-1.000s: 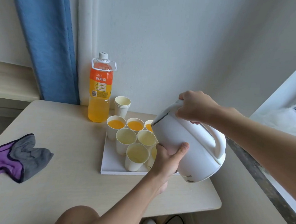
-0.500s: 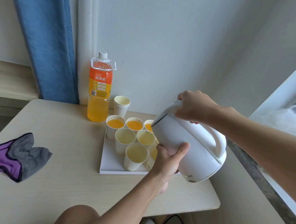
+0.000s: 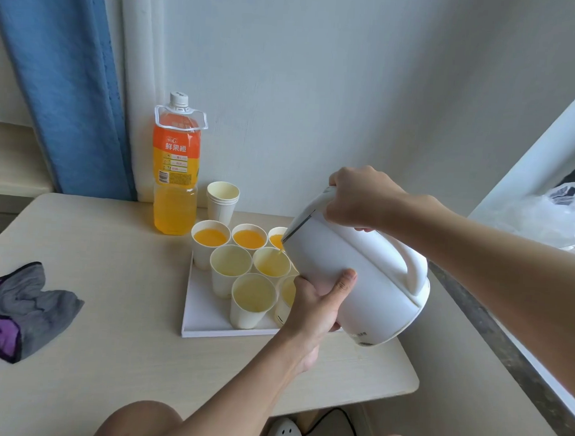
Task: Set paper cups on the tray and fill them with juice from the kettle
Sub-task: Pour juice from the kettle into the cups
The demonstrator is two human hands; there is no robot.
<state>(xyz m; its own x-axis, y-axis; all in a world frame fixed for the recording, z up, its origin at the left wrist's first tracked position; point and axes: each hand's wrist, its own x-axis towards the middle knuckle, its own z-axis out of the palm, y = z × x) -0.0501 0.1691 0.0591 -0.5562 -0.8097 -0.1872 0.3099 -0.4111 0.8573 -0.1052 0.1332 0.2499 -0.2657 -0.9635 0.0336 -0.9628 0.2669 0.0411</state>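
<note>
Both hands carry the kettle (image 3: 352, 281), tipped spout-down over the tray (image 3: 207, 327), which lies toward the table's (image 3: 107, 325) back right corner. A thin stream of juice (image 3: 279, 252) runs from the spout into the middle cup (image 3: 272, 265), which looks only partly filled.

To pour well, I judge the tilt should be shallow, so the stream is thin and lands inside the rim rather than on the filled cups (image 3: 211, 237) in the back row just beside it. Paper cups are light and these stand packed together, so the kettle's body should not brush them. Ease the spout up before the juice nears the rim, then shift to the empty cups (image 3: 230, 265) nearer the front edge. One more cup at the tray's right side is mostly hidden behind the left hand (image 3: 318, 302), and I cannot tell how full it is.

On the right hand (image 3: 357, 196), the fingers curl tight over the kettle's top, where handle meets lid, and steer the tilt. The left hand wraps under the kettle's belly with the thumb pressed up its side, taking the weight. Its fingers are out of sight behind the body.

A stack (image 3: 222, 202) of spare cups and a bottle (image 3: 175, 178) stand by the back edge. A cloth (image 3: 22, 304) lies at the left edge.
</note>
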